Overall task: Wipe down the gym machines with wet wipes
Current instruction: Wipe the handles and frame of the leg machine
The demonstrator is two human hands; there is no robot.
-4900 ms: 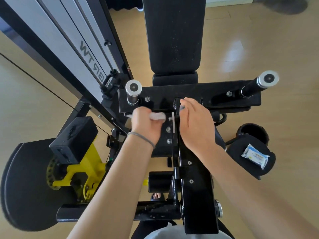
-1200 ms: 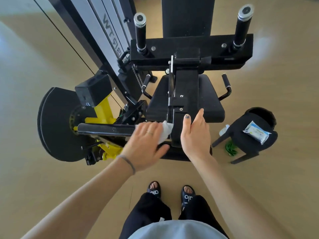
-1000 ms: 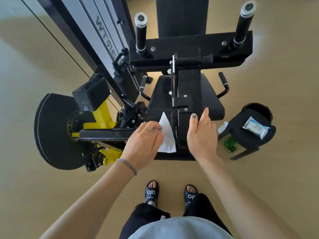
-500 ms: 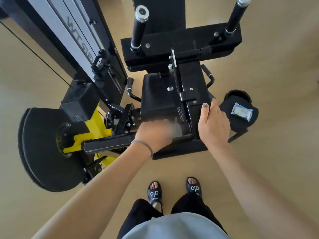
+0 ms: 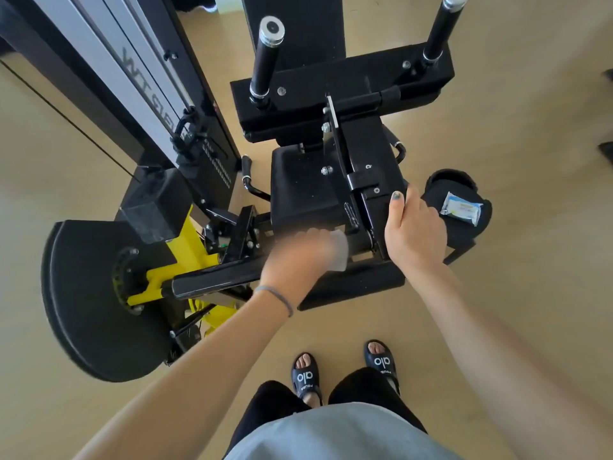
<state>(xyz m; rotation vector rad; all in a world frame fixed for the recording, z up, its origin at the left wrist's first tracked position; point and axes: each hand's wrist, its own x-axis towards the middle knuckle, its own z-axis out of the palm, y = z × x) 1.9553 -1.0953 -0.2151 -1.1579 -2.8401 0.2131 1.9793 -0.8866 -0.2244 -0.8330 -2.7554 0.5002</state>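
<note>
A black gym machine (image 5: 308,194) with a padded seat stands in front of me. My left hand (image 5: 298,257), blurred by motion, holds a white wet wipe (image 5: 340,250) against the machine's lower front, beside the black arm. My right hand (image 5: 414,227) grips the right edge of the black upright arm (image 5: 368,180), thumb on its front face. A wet-wipe pack (image 5: 461,212) lies on a small black stool at the right.
The black stool (image 5: 464,234) stands close to the machine's right side. A large black disc (image 5: 86,293) on a yellow bracket (image 5: 195,257) sits at the left. The weight-stack frame (image 5: 139,78) rises at the upper left. Two black handles (image 5: 265,58) stick up behind.
My left hand with the wipe has moved along the machine's lower front near the arm. My right hand keeps its hold on the arm. The camera has shifted slightly.
</note>
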